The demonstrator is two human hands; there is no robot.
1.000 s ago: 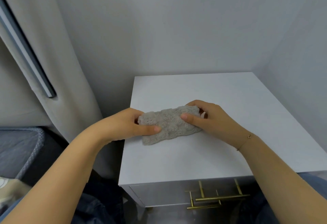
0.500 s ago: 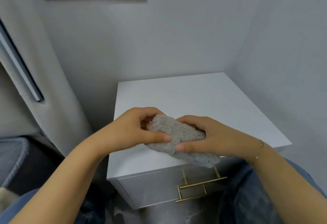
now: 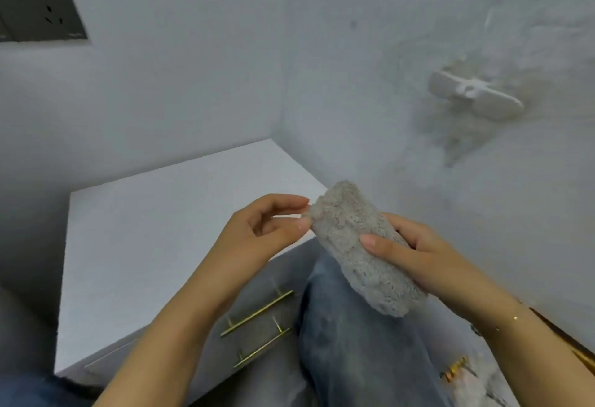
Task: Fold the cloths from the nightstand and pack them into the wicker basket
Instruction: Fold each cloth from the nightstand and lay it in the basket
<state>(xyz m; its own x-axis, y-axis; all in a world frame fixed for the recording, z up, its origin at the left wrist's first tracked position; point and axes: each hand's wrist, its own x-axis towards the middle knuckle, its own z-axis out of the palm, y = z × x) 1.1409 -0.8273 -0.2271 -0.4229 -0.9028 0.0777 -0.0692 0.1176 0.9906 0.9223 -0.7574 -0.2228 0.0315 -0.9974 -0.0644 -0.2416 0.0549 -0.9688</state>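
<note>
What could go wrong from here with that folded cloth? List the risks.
1. The right hand alone grips the folded grey cloth; the left hand only touches its upper end with its fingertips, so the fold may spring open.
2. The cloth hangs in the air beyond the nightstand edge, above the knee; if it slips, it probably drops to the floor.
3. No wicker basket is in view, so the carry may be blind.

Soft even light, motion blur, warped edges
</note>
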